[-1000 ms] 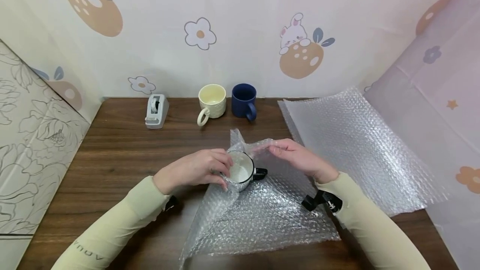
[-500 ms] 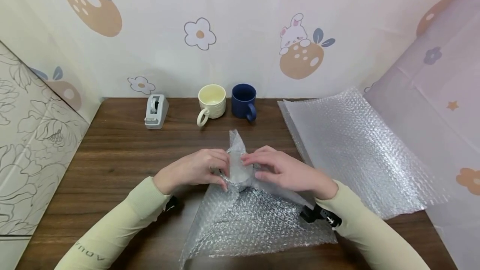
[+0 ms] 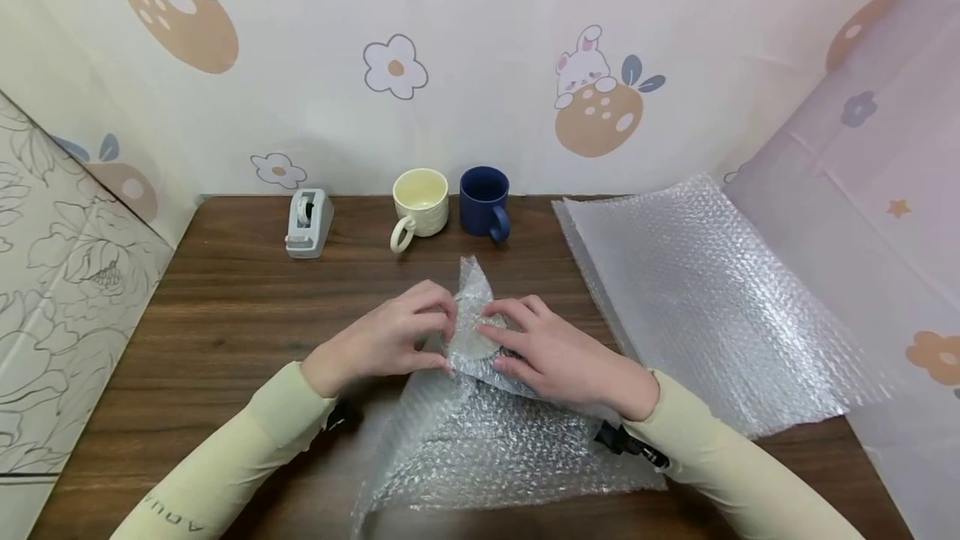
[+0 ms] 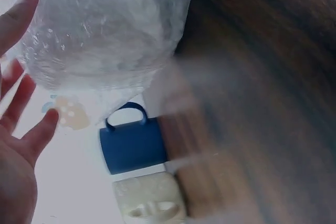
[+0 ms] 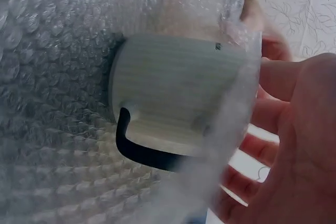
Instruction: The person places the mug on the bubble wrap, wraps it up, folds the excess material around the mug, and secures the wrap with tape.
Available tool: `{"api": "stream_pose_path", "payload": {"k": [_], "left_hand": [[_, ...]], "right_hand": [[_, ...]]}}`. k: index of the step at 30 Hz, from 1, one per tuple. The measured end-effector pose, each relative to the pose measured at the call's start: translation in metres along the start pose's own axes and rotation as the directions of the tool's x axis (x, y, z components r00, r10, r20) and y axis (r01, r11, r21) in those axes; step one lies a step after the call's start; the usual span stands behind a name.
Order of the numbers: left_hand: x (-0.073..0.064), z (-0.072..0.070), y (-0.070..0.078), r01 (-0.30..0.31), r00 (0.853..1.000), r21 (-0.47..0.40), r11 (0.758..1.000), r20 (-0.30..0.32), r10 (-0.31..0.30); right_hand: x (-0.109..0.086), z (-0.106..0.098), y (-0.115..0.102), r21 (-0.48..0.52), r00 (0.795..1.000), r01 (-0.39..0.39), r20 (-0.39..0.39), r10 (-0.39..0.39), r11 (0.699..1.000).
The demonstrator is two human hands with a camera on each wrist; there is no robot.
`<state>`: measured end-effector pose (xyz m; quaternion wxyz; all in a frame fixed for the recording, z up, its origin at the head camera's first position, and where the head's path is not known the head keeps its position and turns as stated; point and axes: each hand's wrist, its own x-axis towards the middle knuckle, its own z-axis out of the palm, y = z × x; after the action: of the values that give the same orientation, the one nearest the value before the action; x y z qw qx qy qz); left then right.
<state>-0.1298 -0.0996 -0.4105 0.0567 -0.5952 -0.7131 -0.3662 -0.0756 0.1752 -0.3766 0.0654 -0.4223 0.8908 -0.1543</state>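
Note:
A pale, ribbed mug (image 5: 173,87) with a black handle (image 5: 152,156) stands wrapped in a sheet of bubble wrap (image 3: 495,448) on the table. In the head view, a fold of wrap covers its mouth. My left hand (image 3: 401,332) is at the mug's left rim, thumb and fingers spread apart; its thumb (image 4: 23,17) lies against the wrap in the left wrist view. My right hand (image 3: 555,357) reaches over from the right, its spread fingers resting on the wrap above the mouth. In the right wrist view, the mug shows through the plastic.
At the back of the wooden table (image 3: 240,315) stand a cream mug (image 3: 422,211), a navy blue mug (image 3: 482,202) and a grey tape dispenser (image 3: 309,225). More bubble wrap sheets (image 3: 705,307) lie at the right. A patterned curtain (image 3: 480,7) hangs behind the table.
My right hand has brought the right flap of bubble wrap leftward over the mug, covering its mouth and black handle in the head view. The left hand has stayed near the rim, its fingers lifting slightly.

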Motion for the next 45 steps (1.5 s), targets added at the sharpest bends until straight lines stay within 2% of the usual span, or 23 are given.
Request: {"api": "stream_pose_path", "payload": {"k": [2, 4, 6, 9, 12, 15, 22, 29, 32, 38, 41, 45], "left_hand": [[0.000, -0.002, 0.003, -0.043, 0.999, 0.037, 0.998, 0.016, 0.042], [0.001, -0.004, 0.007, -0.063, 0.996, 0.075, 0.995, 0.069, 0.058], [0.001, -0.006, 0.010, -0.051, 0.990, 0.122, 0.991, 0.140, 0.034], [0.001, -0.005, 0.013, -0.012, 0.972, 0.195, 0.981, 0.233, -0.034], [0.001, -0.002, 0.014, 0.010, 0.955, 0.225, 0.974, 0.287, -0.076], [0.001, 0.000, 0.015, 0.019, 0.948, 0.237, 0.971, 0.303, -0.093], [0.003, 0.005, 0.016, 0.017, 0.941, 0.287, 0.958, 0.319, -0.113], [0.007, 0.008, 0.011, 0.035, 0.926, 0.300, 0.953, 0.349, -0.144], [0.006, 0.009, 0.010, 0.039, 0.929, 0.285, 0.958, 0.342, -0.139], [0.002, 0.013, 0.007, 0.058, 0.962, 0.198, 0.979, 0.252, -0.108], [0.001, 0.015, 0.006, 0.058, 0.973, 0.165, 0.985, 0.213, -0.093], [0.004, 0.017, 0.004, 0.056, 0.979, 0.159, 0.986, 0.184, -0.085]], "right_hand": [[0.001, 0.002, -0.001, 0.003, 1.000, -0.023, -0.007, 0.023, 1.000], [0.002, 0.004, -0.002, 0.003, 0.999, -0.038, -0.021, 0.038, 0.999], [0.004, 0.006, -0.003, -0.004, 0.998, -0.039, -0.040, 0.039, 0.999], [0.006, 0.005, -0.004, -0.038, 0.997, -0.021, -0.075, 0.018, 0.999], [0.005, 0.002, -0.005, -0.066, 0.994, 0.017, -0.102, -0.024, 0.998], [0.002, -0.005, -0.006, -0.072, 0.993, 0.079, -0.084, -0.085, 0.994], [-0.004, -0.026, 0.007, -0.052, 0.975, 0.222, 0.038, -0.221, 0.974], [0.001, -0.024, 0.017, -0.014, 0.969, 0.239, 0.076, -0.237, 0.971], [0.005, -0.020, 0.019, -0.015, 0.963, 0.260, 0.072, -0.258, 0.966], [0.013, -0.010, 0.020, -0.027, 0.946, 0.323, 0.043, -0.322, 0.946], [0.014, -0.005, 0.021, -0.007, 0.947, 0.319, 0.034, -0.318, 0.948], [0.013, 0.001, 0.023, 0.011, 0.952, 0.307, 0.013, -0.307, 0.952]]}}
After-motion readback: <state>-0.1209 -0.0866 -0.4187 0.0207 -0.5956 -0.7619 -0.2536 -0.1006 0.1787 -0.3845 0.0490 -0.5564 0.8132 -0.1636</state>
